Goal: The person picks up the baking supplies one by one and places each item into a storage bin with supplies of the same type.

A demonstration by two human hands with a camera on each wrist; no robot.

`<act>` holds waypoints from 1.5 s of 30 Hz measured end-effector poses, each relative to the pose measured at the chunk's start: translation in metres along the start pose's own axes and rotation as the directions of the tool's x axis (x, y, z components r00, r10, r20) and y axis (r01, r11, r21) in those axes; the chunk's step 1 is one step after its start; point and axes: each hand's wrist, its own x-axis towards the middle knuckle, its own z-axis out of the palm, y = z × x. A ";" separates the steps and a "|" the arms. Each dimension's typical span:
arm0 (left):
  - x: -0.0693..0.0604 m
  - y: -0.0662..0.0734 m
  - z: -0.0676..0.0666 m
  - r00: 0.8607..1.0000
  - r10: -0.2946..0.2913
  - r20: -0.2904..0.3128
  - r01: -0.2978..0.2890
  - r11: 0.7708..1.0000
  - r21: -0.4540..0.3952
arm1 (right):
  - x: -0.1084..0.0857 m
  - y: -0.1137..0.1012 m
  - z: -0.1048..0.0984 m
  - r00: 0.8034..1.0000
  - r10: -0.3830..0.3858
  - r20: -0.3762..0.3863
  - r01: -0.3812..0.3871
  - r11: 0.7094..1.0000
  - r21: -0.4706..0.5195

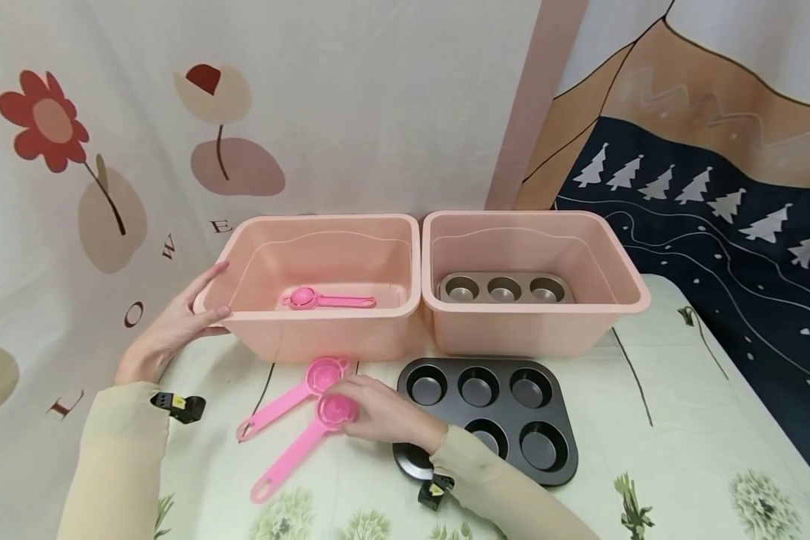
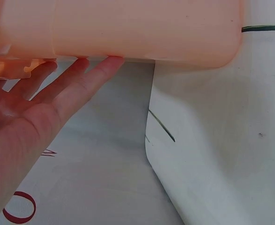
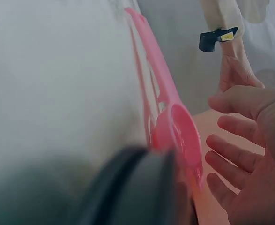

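My left hand (image 1: 178, 319) rests on the left end of the left pink bin (image 1: 324, 334). In the left wrist view, its straight fingers (image 2: 88, 84) touch the bin's outer wall. My right hand (image 1: 385, 409) is over the cup end of the nearer pink egg separator (image 1: 293, 461), covering part of it. In the right wrist view, its fingers are spread beside the cup (image 3: 186, 133) with nothing between them. Another egg separator (image 1: 277, 412) lies just behind, cup ends close together. A third egg separator (image 1: 331, 301) is inside the left bin.
The right pink bin (image 1: 513, 330) stands against the left one and holds a grey muffin tin (image 1: 506, 298). A dark muffin tin (image 1: 506, 367) lies in front, partly under my right forearm. A patterned cloth (image 1: 655, 465) covers the table, with curtains (image 1: 391, 112) behind.
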 end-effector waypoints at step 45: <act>-0.001 -0.002 0.001 0.999 -0.030 -0.041 0.032 0.998 0.047 | 0.003 0.009 0.008 0.995 0.089 0.050 -0.098 0.969 0.229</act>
